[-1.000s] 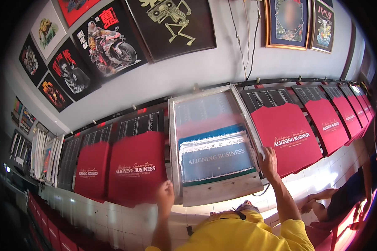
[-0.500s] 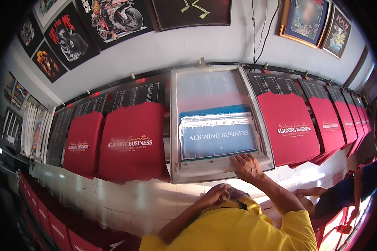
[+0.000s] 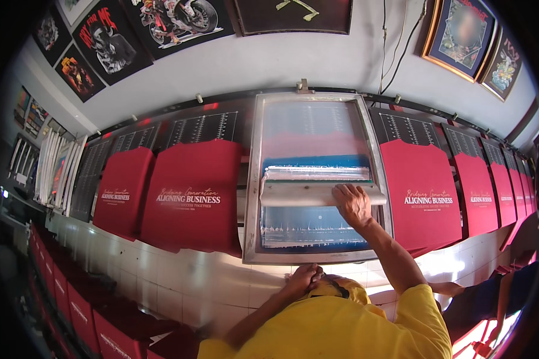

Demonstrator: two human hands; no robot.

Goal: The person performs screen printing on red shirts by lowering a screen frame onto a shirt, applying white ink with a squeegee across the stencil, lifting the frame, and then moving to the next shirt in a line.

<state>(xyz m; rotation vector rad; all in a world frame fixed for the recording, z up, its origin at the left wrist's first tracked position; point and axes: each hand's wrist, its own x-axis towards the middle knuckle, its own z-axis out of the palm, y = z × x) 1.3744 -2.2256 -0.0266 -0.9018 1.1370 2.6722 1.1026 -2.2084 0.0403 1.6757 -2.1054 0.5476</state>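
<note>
A metal-framed printing screen (image 3: 251, 179) lies flat over a red shirt on the long table. Across its blue mesh rests a long pale squeegee (image 3: 305, 194). My right hand (image 3: 352, 204) grips the squeegee near its right end, arm stretched forward. My left hand (image 3: 302, 278) sits just below the frame's near edge, fingers curled; I cannot tell whether it grips anything. Pale ink smears show on the mesh below the squeegee.
Printed red shirts (image 3: 191, 191) lie on dark boards to the left, and more red shirts (image 3: 422, 197) run off to the right. The table front is white tile (image 3: 179, 281). Framed pictures (image 3: 461, 30) hang on the wall. Stacked red cloth (image 3: 90, 311) sits low left.
My right hand left the frame's near side and took hold of the squeegee. My left hand drew back to just below the frame's near edge. The view tilted down.
</note>
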